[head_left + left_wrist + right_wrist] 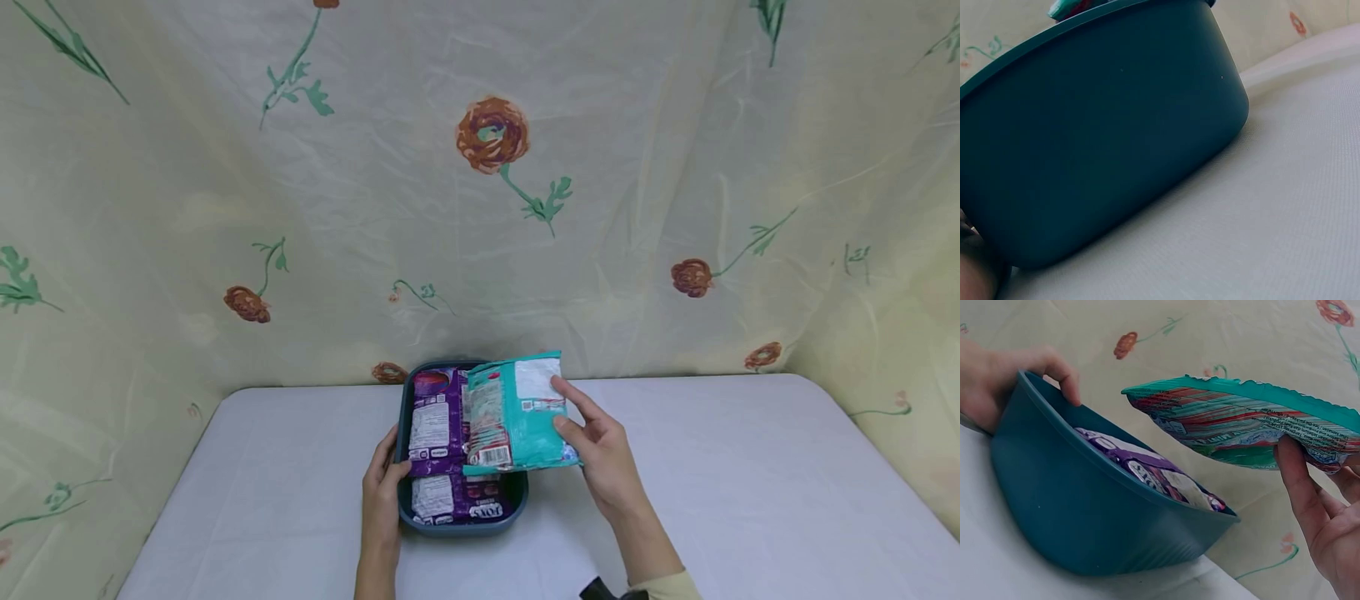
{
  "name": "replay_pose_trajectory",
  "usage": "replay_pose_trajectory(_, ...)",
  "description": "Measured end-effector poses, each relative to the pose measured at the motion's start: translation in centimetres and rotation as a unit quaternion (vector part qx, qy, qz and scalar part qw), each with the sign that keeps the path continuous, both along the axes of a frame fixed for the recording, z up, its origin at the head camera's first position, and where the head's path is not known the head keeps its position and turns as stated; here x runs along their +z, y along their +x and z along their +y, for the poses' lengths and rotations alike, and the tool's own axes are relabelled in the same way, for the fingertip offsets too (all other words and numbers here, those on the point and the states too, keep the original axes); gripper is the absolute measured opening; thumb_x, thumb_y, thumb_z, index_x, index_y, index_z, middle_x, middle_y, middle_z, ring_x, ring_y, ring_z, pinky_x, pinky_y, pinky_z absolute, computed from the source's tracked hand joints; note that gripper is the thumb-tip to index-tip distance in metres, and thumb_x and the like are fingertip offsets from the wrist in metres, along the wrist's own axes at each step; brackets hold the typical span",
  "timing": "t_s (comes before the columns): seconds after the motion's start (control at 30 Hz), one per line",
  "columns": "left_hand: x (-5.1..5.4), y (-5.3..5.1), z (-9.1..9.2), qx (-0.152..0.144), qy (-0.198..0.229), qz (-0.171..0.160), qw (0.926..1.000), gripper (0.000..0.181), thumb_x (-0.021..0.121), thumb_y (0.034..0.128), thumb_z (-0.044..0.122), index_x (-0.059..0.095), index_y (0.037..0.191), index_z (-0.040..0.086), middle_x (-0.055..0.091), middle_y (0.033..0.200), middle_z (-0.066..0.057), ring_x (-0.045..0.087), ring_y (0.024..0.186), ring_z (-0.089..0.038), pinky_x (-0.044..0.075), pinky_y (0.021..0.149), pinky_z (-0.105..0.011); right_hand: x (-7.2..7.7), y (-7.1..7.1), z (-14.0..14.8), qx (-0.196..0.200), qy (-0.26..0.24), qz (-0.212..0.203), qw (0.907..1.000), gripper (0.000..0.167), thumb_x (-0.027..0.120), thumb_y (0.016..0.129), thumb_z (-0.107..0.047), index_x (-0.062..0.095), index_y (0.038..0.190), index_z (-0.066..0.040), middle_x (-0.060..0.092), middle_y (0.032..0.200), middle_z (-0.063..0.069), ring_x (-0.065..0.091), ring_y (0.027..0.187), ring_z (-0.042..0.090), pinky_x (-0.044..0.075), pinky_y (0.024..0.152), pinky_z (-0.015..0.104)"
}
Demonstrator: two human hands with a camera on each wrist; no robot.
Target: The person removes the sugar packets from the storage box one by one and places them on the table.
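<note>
In the head view, a deep blue-green plastic tub [462, 530] with rounded corners stands at the lower centre of the frame, on a table covered in white cloth [757, 483]. The left hand [382, 483] grips the tub's left rim. The right hand [606, 450] pinches a flat turquoise foil packet with a white panel [531, 421] by its right side, between thumb and fingers; the right wrist view shows it raised clear of the tub. Two purple printed packets [435, 425] lie inside the tub, one towards the frame's bottom. A cream floral curtain [615, 167] fills the upper frame.
</note>
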State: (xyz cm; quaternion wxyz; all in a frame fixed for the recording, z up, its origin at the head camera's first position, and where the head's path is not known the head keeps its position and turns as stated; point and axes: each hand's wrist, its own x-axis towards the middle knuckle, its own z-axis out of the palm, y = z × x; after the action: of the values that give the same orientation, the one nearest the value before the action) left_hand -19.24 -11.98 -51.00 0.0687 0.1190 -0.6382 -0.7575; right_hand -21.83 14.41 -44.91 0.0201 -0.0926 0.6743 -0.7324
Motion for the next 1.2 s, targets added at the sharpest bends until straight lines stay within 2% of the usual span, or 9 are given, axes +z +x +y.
replay_pose_trajectory(0.27, 0.3, 0.1, 0.0, 0.000, 0.000, -0.008, 1.0000, 0.056, 0.046, 0.0877, 0.013, 0.040, 0.143, 0.019, 0.034, 0.152, -0.007, 0.027, 0.143, -0.026, 0.020, 0.115, -0.046, -0.2, -0.4, 0.7, -0.010, 0.008, -0.004, 0.9999, 0.052, 0.056, 0.094, -0.022, 0.042, 0.143, -0.016, 0.028, 0.153, -0.001, 0.060, 0.100, 0.008, 0.054, 0.078, 0.023)
replay_pose_trajectory(0.6, -0.1, -0.1, 0.1, 0.004, -0.004, -0.007, 1.0000, 0.056, 0.046, 0.0870, 0.013, 0.041, 0.143, 0.018, 0.035, 0.151, -0.007, 0.028, 0.143, -0.026, 0.021, 0.115, -0.046, -0.1, -0.6, 1.3, -0.021, 0.023, -0.002, 0.9995, 0.052, 0.056, 0.094, -0.023, 0.041, 0.143, -0.016, 0.029, 0.154, -0.001, 0.057, 0.105, 0.005, 0.053, 0.079, 0.022)
replay_pose_trajectory(0.87, 0.1, -0.1, 0.1, 0.000, 0.001, -0.002, 1.0000, 0.056, 0.046, 0.0876, 0.012, 0.041, 0.143, 0.018, 0.035, 0.152, -0.007, 0.028, 0.143, -0.025, 0.021, 0.115, -0.045, -0.1, -0.7, 2.1, -0.049, 0.031, -0.012, 0.9983, 0.051, 0.056, 0.094, -0.025, 0.042, 0.143, -0.019, 0.026, 0.155, 0.001, 0.057, 0.107, 0.006, 0.053, 0.079, 0.021)
replay_pose_trajectory(1.2, 0.0, -0.1, 0.0, 0.000, 0.004, 0.002, 1.0000, 0.056, 0.046, 0.0878, 0.011, 0.040, 0.143, 0.017, 0.034, 0.152, -0.008, 0.027, 0.143, -0.026, 0.020, 0.115, -0.045, -0.2, -1.0, 3.3, -0.055, 0.027, -0.016, 0.9980, 0.053, 0.056, 0.094, -0.025, 0.040, 0.144, -0.021, 0.027, 0.154, 0.005, 0.062, 0.094, 0.005, 0.054, 0.075, 0.021)
